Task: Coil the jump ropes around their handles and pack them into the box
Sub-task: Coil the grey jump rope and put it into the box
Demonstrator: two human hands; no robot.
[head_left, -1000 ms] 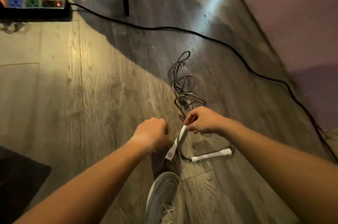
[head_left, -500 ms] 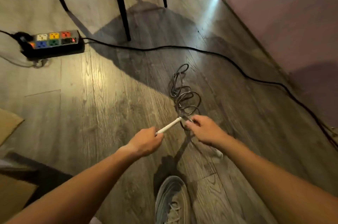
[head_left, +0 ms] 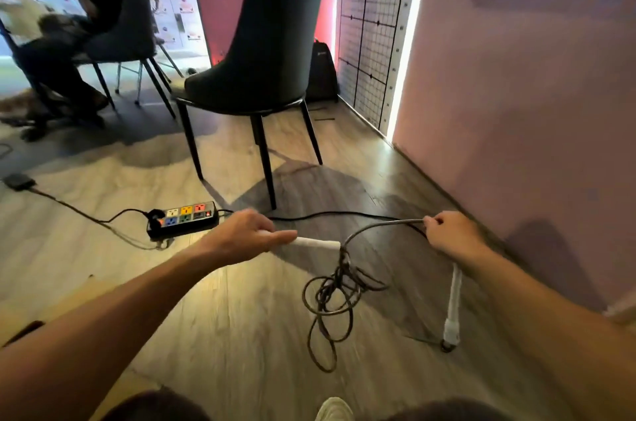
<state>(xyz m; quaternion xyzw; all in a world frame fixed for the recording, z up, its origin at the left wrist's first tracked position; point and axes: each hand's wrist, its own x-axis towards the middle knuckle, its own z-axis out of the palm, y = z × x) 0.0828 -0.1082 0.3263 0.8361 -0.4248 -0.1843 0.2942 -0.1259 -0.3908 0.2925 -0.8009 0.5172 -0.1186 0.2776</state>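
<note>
Between left hand (head_left: 246, 234) and right hand (head_left: 451, 236), a grey rope (head_left: 378, 225) arcs from the tip of a white handle (head_left: 316, 243) to the right fingertips. Left hand: fingers wrapped round the near end of the handle, which is held roughly level. Right hand: fingertips pinching the rope, other fingers curled. Below the handle tip the slack hangs as a tangle (head_left: 335, 296) of loose loops. Below the right hand a second handle (head_left: 455, 296) hangs nearly upright, its lower end close to the floor (head_left: 206, 334).

Risks (judged): no turns appear on either handle, so coiling is probably only beginning. Winding before the tangle is shaken out could draw its loops into a knot. The dangling second handle may swing into those loops, or catch the black cable (head_left: 344, 214) lying just beyond the hands. A weak pinch would let the arc slip and leave the first turns slack.

Not resolved: whether the right hand also grips the second handle, whose top is hidden behind the wrist; whether the lowest loops touch the floor, owing to blur; the box, which lies outside the view.
</note>
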